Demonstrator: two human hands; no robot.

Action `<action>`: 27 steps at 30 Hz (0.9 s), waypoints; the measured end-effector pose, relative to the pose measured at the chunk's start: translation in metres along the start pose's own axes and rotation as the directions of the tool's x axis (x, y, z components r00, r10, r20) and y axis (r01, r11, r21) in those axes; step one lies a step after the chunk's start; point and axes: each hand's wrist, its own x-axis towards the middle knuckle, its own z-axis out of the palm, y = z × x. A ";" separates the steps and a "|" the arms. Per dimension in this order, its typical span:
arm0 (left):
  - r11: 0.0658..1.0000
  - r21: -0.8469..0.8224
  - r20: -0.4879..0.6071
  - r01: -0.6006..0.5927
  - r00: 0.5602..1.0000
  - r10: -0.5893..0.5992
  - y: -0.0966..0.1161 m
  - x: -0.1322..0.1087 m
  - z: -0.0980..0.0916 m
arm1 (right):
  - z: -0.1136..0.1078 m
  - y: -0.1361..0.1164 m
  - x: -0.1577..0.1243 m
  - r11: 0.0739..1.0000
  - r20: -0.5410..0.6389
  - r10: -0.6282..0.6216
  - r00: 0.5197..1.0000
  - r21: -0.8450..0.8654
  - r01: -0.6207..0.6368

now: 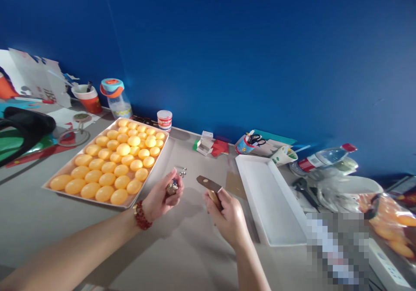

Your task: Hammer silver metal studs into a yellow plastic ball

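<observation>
My left hand [164, 193], with a red bead bracelet at its wrist, is closed round a small shiny metal object [172, 187], partly hidden by the fingers. Just beyond it, a few small metal pieces [183, 173] lie on the grey table [191, 239]. In my right hand [227, 217] is a tool with a wooden handle [215, 198] and a flat dark brown head [209, 183], its head pointing left toward my left hand. The two hands are apart above the table.
A tray [132, 201] of orange balls lies left; an empty white tray [276, 200] lies right. Along the blue wall stand a bottle [118, 104], a small tub [164, 120] and a pen cup [243, 145]. A plastic bottle [325, 157] and bags are farther right.
</observation>
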 end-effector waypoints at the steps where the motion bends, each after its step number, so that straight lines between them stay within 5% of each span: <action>1: 1.000 0.013 -0.017 0.000 1.000 0.000 0.001 0.000 0.000 | 0.000 0.000 0.000 1.000 0.001 -0.002 1.000 0.002 0.002; 8: 0.989 0.139 -0.142 -0.039 0.988 0.059 0.002 -0.003 0.005 | 0.000 -0.001 0.001 1.000 0.009 0.006 1.000 -0.002 -0.006; 19: 0.953 0.255 0.035 -0.166 0.986 0.162 -0.005 -0.007 0.008 | -0.004 -0.002 0.003 0.999 -0.044 0.006 0.999 -0.034 -0.007; 27: 0.819 0.505 -0.054 -0.273 0.937 0.345 -0.007 -0.008 0.011 | -0.004 -0.005 0.005 0.999 -0.031 0.026 0.999 -0.020 -0.026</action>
